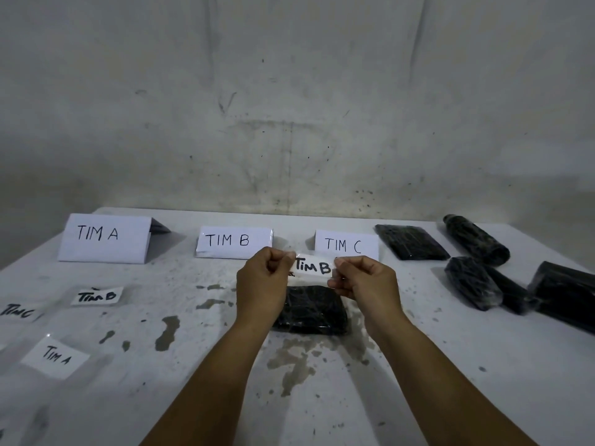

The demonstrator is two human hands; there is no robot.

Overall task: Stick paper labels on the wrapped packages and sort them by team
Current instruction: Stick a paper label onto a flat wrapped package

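Label "TIM B" [313,268] pinched at both ends by left hand [262,281] and right hand [367,283], held above wrapped package [310,310] on desk [418,381]. Nothing sorted yet: signs bare, four packages [410,242] waiting right, three labels [55,356] left.

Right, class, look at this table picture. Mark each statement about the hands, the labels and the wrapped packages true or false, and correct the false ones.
1. Both hands, the left hand and the right hand, pinch a white paper label reading TIM B. True.
2. That label is already stuck on the flat black wrapped package. False: it is held above the package.
3. Three folded white paper signs stand at the back: TIM A, TIM B, TIM C. True.
4. The other black wrapped packages lie on the left. False: they lie on the right.
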